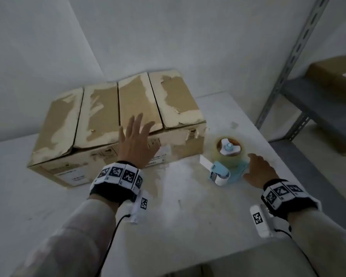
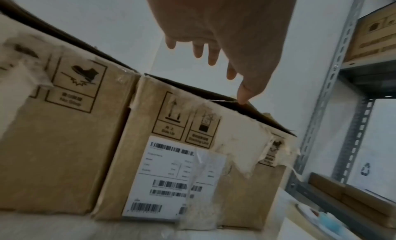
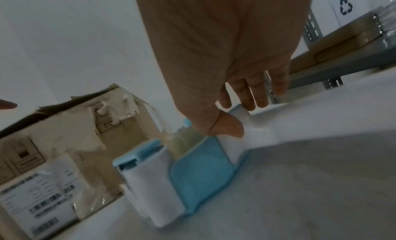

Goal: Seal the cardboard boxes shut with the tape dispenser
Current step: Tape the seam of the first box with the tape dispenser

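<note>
Two brown cardboard boxes stand side by side on the white table point(image 1: 188, 212), the left box point(image 1: 68, 124) and the right box point(image 1: 168, 100), both with torn tape marks and their top flaps down. My left hand point(image 1: 137, 136) is spread open over the front edge of the right box point(image 2: 133, 150); in the left wrist view its thumb tip point(image 2: 243, 99) touches the flap edge. A blue and white tape dispenser point(image 1: 226, 166) with a clear roll lies on the table right of the boxes. My right hand point(image 1: 259, 168) reaches over its white handle point(image 3: 257, 135), with straight fingers and the thumb touching it.
A grey metal shelf rack point(image 1: 300, 47) stands at the right, with another cardboard box point(image 1: 332, 70) on one shelf. A white wall runs close behind the boxes. The table's right edge lies just past the dispenser.
</note>
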### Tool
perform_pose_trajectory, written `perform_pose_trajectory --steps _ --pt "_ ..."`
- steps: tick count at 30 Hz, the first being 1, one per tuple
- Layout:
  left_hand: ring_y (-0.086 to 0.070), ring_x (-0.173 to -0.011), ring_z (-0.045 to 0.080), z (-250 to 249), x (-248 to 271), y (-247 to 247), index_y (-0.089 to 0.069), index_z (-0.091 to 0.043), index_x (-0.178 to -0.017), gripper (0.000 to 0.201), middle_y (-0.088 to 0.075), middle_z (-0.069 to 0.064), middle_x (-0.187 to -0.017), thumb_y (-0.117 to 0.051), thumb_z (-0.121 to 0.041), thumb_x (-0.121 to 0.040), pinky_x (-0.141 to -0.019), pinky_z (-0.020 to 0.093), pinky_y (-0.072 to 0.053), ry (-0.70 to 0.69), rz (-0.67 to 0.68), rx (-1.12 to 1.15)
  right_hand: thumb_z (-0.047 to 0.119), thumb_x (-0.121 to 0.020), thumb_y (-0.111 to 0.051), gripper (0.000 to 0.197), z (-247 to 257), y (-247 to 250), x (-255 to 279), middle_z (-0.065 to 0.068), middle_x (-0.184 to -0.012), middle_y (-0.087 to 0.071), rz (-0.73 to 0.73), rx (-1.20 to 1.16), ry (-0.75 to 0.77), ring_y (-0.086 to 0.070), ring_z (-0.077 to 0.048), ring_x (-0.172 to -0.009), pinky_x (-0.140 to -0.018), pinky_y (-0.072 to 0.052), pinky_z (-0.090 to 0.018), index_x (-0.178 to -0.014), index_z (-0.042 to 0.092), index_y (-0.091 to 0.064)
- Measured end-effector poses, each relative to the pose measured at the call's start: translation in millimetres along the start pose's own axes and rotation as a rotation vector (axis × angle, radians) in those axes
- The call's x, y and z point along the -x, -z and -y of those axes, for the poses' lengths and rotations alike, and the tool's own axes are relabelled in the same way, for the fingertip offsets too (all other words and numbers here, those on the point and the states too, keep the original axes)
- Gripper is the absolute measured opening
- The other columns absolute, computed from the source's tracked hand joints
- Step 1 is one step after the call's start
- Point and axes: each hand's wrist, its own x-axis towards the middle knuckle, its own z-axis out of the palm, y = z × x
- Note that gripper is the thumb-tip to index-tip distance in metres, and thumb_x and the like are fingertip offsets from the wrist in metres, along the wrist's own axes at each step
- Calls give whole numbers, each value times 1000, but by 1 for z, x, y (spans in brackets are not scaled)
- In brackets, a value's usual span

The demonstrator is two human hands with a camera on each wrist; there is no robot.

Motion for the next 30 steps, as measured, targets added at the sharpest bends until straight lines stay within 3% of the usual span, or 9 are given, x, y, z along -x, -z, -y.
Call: perform_pose_trajectory --steps 4,6,12,17,20,24,28,30 --pt "8 -145 27 -1 -7 -6 -24 -22 -143 66 2 5 -158 -56 -35 -86 -114 52 3 144 65 -73 25 -82 -62 87 -15 -10 -3 -22 -135 -39 11 15 -23 -42 -38 -122 -97 -37 -45 -144 13 -3" --pt "8 -145 27 -1 -6 -10 -22 -22 -143 68 2 6 -158 -55 -34 -86 -114 53 3 182 88 -73 30 -85 -58 86 -22 -16 -3 -20 -134 -42 -21 82 -23 -44 -35 -121 -96 -37 -43 -145 14 1" --pt "0 -145 25 -5 -6 -15 -11 -25 -147 72 0 2 -158 -51 -39 -89 -115 54 -1 248 150 -91 22 -88 -50 60 -29 -18 4 -15 -131 -49 -94 137 20 -46 -32 -120 -97 -34 -40 -138 10 -20" --pt "-2 -146 23 -3 -6 -13 -13 -27 -147 70 -1 0 -158 -50 -40 -89 -116 53 -5 256 182 -100 21 -86 -50 64 -34 -3 25 -16 -123 -56 -136 89 103 -53 -33 -110 -92 -36 -39 -140 11 -17" --pt "-5 -146 21 1 -7 -10 -16 -27 -146 67 -4 -2 -158 -50 -39 -90 -116 52 -7 246 192 -100 22 -85 -55 69 -38 8 38 -18 -111 -62 -187 -8 158 -59 -36 -95 -84 -42 -39 -140 12 -16" --pt "-8 -145 20 3 -9 -5 -20 -28 -145 63 -7 -4 -158 -49 -40 -90 -116 49 -10 235 202 -92 17 -81 -62 76 -36 21 52 -12 -87 -61 -220 -238 274 -60 -32 -68 -63 -45 -32 -142 14 -17" --pt "-12 -145 19 9 -10 2 -23 -28 -144 61 -9 -5 -157 -49 -37 -91 -116 47 -12 223 243 -52 31 -82 -63 75 -16 38 60 -8 -93 -68 -232 -444 433 -67 -26 -76 -67 -53 -34 -141 20 -17" --pt "-16 -144 19 11 -11 8 -24 -27 -144 59 -10 -5 -157 -48 -38 -92 -116 45 -14 225 268 -11 38 -81 -62 75 0 49 63 6 -93 -65 -163 -580 488 -66 -13 -77 -66 -50 -22 -140 23 -18"
